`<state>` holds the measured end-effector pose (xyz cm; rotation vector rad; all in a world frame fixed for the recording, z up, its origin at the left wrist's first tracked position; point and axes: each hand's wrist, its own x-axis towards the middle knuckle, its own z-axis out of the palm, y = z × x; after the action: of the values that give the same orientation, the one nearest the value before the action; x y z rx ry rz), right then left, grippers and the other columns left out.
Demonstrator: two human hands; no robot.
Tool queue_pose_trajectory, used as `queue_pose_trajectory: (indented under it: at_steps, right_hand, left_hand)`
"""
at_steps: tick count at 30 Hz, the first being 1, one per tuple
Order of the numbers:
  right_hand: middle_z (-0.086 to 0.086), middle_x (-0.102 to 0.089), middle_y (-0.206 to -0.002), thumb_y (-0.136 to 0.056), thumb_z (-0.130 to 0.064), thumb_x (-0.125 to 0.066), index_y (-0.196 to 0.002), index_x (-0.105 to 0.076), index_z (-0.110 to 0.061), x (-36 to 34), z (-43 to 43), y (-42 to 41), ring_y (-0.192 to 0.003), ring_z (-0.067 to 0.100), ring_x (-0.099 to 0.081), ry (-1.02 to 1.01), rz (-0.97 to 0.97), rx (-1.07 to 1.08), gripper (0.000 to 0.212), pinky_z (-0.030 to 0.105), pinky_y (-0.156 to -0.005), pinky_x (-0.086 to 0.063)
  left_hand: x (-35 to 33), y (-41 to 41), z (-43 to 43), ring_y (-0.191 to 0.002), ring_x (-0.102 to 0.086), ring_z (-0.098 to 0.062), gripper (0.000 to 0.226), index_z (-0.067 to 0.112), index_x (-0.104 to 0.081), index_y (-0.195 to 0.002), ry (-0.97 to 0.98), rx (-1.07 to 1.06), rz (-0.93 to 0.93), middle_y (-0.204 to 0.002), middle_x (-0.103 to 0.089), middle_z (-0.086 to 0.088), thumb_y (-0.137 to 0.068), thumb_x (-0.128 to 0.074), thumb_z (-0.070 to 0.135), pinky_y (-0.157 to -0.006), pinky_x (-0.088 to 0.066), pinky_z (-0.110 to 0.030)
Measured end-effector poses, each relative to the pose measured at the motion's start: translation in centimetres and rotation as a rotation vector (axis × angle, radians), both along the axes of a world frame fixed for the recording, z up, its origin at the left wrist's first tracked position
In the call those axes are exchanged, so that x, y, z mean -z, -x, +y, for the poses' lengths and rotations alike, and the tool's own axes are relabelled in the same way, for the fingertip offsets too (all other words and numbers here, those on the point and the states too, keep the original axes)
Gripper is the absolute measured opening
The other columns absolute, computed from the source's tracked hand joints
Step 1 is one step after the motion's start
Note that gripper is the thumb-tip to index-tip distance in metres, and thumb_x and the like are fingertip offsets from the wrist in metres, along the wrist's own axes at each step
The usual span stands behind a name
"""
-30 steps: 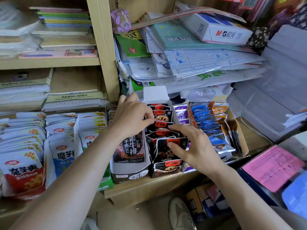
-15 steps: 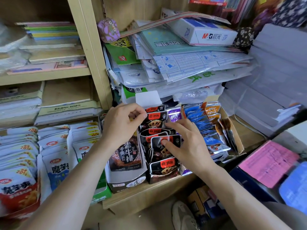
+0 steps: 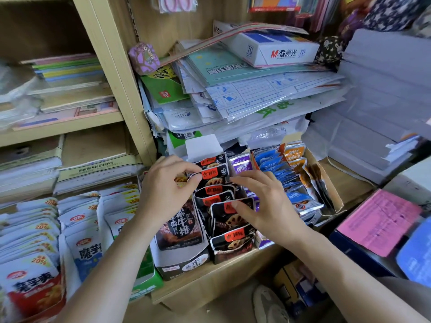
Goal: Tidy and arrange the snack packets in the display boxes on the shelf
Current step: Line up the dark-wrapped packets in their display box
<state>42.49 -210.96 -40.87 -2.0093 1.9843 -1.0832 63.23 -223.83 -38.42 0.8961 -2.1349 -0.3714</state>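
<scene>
Here the left hand [image 3: 163, 190] has its grip pinched on the top edge of a black packet [image 3: 211, 174] near the back of the narrow display box [image 3: 229, 251] on the shelf [image 3: 217, 273], while the right hand [image 3: 263, 206] grips the rim of a packet nearer the front [image 3: 231, 209], thumb on its face. To do this well, I would pull each leaning packet upright, labels forward, and press the row back evenly so none buckles or spills into the purple packets [image 3: 240, 163] just beside.
</scene>
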Motion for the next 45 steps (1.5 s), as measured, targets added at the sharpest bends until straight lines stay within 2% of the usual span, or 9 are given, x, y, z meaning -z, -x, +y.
queue_pose_trajectory:
  at_steps: [5, 13, 27, 29, 32, 34, 36, 40, 45]
  right_hand:
    - [-0.008, -0.065, -0.111, -0.092, -0.026, -0.069, -0.123, -0.069, -0.019, 0.2, 0.7, 0.7, -0.104, 0.008, -0.058, -0.043, -0.05, -0.009, 0.031, 0.026, -0.088, -0.052]
    - [-0.017, -0.064, -0.083, -0.092, -0.019, -0.073, -0.104, -0.076, -0.022, -1.6, -2.8, 2.5, -0.071, 0.004, -0.061, -0.178, -0.181, 0.043, 0.013, 0.009, -0.061, -0.044]
    - [-0.014, -0.062, -0.065, -0.09, -0.012, -0.072, -0.084, -0.074, -0.017, -1.9, -4.8, 0.7, -0.058, 0.001, -0.056, -0.083, -0.253, 0.044, 0.008, 0.014, -0.061, -0.048]
    - [-0.009, -0.068, -0.068, -0.09, -0.011, -0.072, -0.088, -0.077, -0.016, -2.2, -4.5, 1.1, -0.063, 0.006, -0.065, -0.102, -0.289, 0.046, 0.008, 0.019, -0.067, -0.055]
    - [-0.008, -0.073, -0.072, -0.095, -0.012, -0.067, -0.098, -0.077, -0.014, -2.8, -3.6, 1.7, -0.066, 0.006, -0.068, -0.105, -0.35, 0.019, 0.011, 0.024, -0.066, -0.057]
    - [-0.022, -0.069, -0.077, -0.097, -0.019, -0.065, -0.111, -0.074, -0.017, -3.0, -2.6, 1.7, -0.072, -0.003, -0.064, -0.137, -0.313, -0.026, 0.016, 0.019, -0.069, -0.052]
    - [-0.019, -0.067, -0.111, -0.098, -0.029, -0.063, -0.129, -0.066, -0.022, -2.6, -1.5, 1.5, -0.104, -0.001, -0.062, -0.151, -0.23, -0.06, 0.032, 0.027, -0.092, -0.053]
    - [-0.009, -0.031, -0.162, -0.1, -0.052, -0.049, -0.155, -0.035, -0.025, -2.1, 1.7, 0.3, -0.15, 0.01, -0.023, -0.075, 0.021, -0.159, 0.063, 0.039, -0.121, -0.026]
    - [-0.011, 0.009, -0.167, -0.102, -0.058, -0.021, -0.16, -0.01, -0.033, 0.2, 3.7, -2.5, -0.153, 0.015, 0.021, -0.237, 0.425, -0.238, 0.065, 0.044, -0.125, 0.004]
  left_hand:
    - [0.3, 0.3, 2.2, -0.093, -0.065, 0.002, 0.017, 0.032, -0.079, -0.105, -0.104, 0.206, -0.135, -0.098, -0.07, 0.023, -0.09, -0.072, 0.029, -0.086, -0.052, -0.023]
    - [1.0, 0.0, 2.9, -0.099, -0.063, 0.001, 0.035, 0.035, -0.078, -0.109, -0.165, 0.229, -0.149, -0.101, -0.066, 0.024, -0.083, -0.07, 0.057, -0.087, -0.051, -0.024]
    - [1.9, 0.6, 3.8, -0.102, -0.05, -0.011, 0.037, 0.023, -0.072, -0.124, 0.082, 0.127, -0.199, -0.111, -0.062, 0.013, -0.095, -0.058, 0.041, -0.089, -0.045, -0.032]
    - [1.8, 0.8, 3.2, -0.118, -0.051, -0.014, 0.042, 0.018, -0.066, -0.133, 0.12, 0.067, -0.162, -0.129, -0.062, 0.006, -0.098, -0.053, 0.038, -0.103, -0.043, -0.036]
    - [1.8, 1.1, 1.9, -0.152, -0.023, -0.013, 0.06, 0.017, -0.032, -0.156, 0.087, 0.009, -0.333, -0.164, -0.027, 0.002, -0.104, -0.033, 0.046, -0.125, -0.012, -0.028]
    - [2.2, 1.3, 1.1, -0.153, -0.015, -0.01, 0.063, 0.018, -0.023, -0.158, 0.062, 0.003, -0.433, -0.165, -0.018, 0.004, -0.104, -0.02, 0.05, -0.125, -0.005, -0.028]
    - [2.4, 1.4, 0.5, -0.152, -0.022, -0.011, 0.062, 0.02, -0.03, -0.156, 0.057, 0.005, -0.459, -0.161, -0.028, 0.006, -0.103, -0.015, 0.049, -0.125, -0.008, -0.03]
    - [2.4, 1.2, 0.3, -0.151, -0.023, -0.009, 0.06, 0.023, -0.037, -0.153, 0.039, 0.042, -0.437, -0.157, -0.034, 0.009, -0.101, -0.02, 0.049, -0.126, -0.01, -0.033]
    - [2.2, 0.1, 1.5, -0.152, -0.021, -0.005, 0.053, 0.024, -0.039, -0.153, -0.099, 0.097, -0.215, -0.161, -0.031, 0.01, -0.102, -0.042, 0.039, -0.125, -0.016, -0.035]
